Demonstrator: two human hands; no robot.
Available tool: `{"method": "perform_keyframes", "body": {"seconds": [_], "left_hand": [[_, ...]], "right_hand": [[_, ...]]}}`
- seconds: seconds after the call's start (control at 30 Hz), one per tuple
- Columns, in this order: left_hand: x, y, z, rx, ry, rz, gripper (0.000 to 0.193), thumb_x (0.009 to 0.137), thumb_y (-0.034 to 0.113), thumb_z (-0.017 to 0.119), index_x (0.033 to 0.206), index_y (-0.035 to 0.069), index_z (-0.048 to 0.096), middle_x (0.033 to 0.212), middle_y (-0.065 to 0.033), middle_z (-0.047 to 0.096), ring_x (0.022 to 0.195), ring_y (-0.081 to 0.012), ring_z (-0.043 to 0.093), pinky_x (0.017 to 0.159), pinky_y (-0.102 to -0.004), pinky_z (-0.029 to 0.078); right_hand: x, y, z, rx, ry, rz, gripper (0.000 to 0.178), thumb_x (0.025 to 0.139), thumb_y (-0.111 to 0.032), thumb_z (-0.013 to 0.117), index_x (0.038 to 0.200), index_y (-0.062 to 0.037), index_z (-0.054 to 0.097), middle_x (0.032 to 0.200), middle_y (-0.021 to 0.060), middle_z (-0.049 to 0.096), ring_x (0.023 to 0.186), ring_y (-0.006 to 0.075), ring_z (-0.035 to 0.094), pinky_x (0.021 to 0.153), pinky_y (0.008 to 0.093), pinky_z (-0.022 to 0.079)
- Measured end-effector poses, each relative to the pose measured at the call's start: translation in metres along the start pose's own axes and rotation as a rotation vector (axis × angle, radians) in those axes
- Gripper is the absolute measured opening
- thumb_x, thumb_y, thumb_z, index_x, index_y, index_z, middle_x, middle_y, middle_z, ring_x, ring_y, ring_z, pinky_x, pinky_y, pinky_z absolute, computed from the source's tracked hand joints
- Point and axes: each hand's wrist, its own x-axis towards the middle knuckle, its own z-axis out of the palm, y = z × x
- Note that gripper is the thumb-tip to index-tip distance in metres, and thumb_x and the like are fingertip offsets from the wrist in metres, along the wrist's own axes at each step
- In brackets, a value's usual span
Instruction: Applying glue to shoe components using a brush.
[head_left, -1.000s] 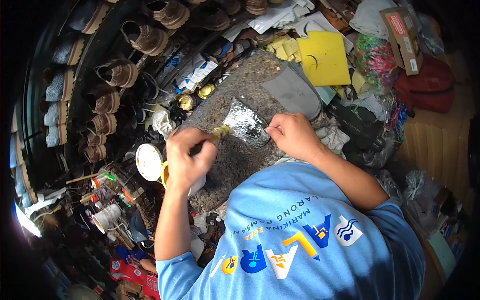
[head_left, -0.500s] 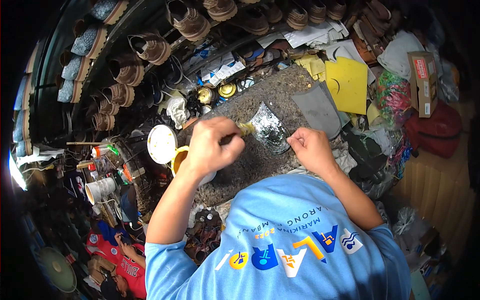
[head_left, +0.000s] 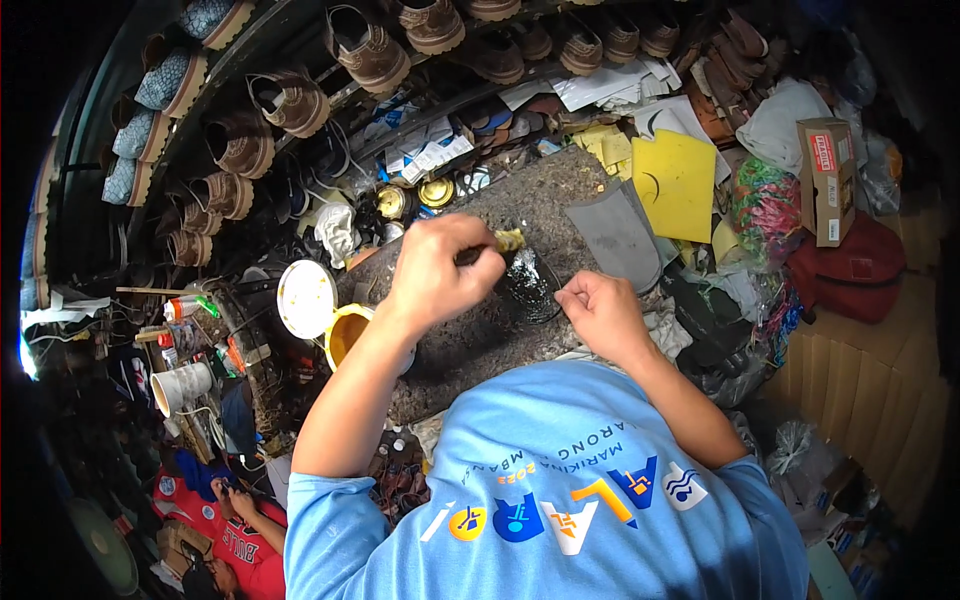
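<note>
My left hand (head_left: 448,268) is closed around a brush (head_left: 509,240) with yellowish, coated bristles; its handle is mostly hidden in my fist. The brush lies over the far part of a shiny black, wet-looking piece (head_left: 530,287) on the dark work board (head_left: 455,365). My right hand (head_left: 603,312) pinches the near right edge of this piece between thumb and fingers. Beside my left forearm stands a tub (head_left: 345,336) with a yellow inside, partly covered by the arm. A round white lid (head_left: 306,299) is next to it.
Grey sheets (head_left: 615,238) and a yellow sheet (head_left: 673,185) lie beyond my right hand. Two gold-coloured tins (head_left: 436,191) stand at the far side. Brown shoes (head_left: 290,102) line the shelves. A cardboard box (head_left: 826,183) stands right; a person in red (head_left: 225,530) is at lower left.
My left hand has swept the brush to the right and away across the black piece. My right hand keeps its pinch on the edge. The whole view has shifted slightly.
</note>
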Motion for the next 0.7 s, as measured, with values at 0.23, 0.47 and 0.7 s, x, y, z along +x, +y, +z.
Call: {"method": "perform_keyframes", "body": {"seconds": [0.23,0.47,0.7], "left_hand": [[0.027,-0.002,-0.015,0.152,0.046,-0.010,0.017,0.074,0.010,0.065,0.082,-0.004,0.071,0.075,-0.0182,0.068,0.072,-0.0317,0.069,0.069,-0.0387,0.054],[0.000,0.033,-0.058,0.103,0.326,0.008,0.011,0.077,0.002,0.065,0.084,-0.005,0.070,0.068,-0.0096,0.062,0.058,-0.0173,0.057,0.058,-0.0301,0.044],[-0.087,0.035,-0.111,0.038,0.754,0.014,0.009,0.080,-0.003,0.067,0.087,-0.007,0.069,0.071,-0.0108,0.063,0.064,-0.0186,0.060,0.064,-0.0300,0.046]], "right_hand": [[0.000,0.004,-0.002,0.048,-0.004,0.025,0.015,0.086,-0.014,0.073,0.083,0.0009,0.071,0.076,0.0195,0.071,0.069,0.0322,0.071,0.064,0.0425,0.054],[0.006,0.004,-0.006,0.400,-0.203,0.175,0.016,0.092,-0.014,0.072,0.094,0.0018,0.071,0.078,0.0096,0.072,0.071,0.0158,0.070,0.060,0.0329,0.056],[0.030,-0.018,-0.007,1.723,-0.446,0.033,0.007,0.088,-0.009,0.056,0.092,-0.0045,0.059,0.103,0.0153,0.071,0.094,0.0275,0.071,0.086,0.0471,0.061]]}}
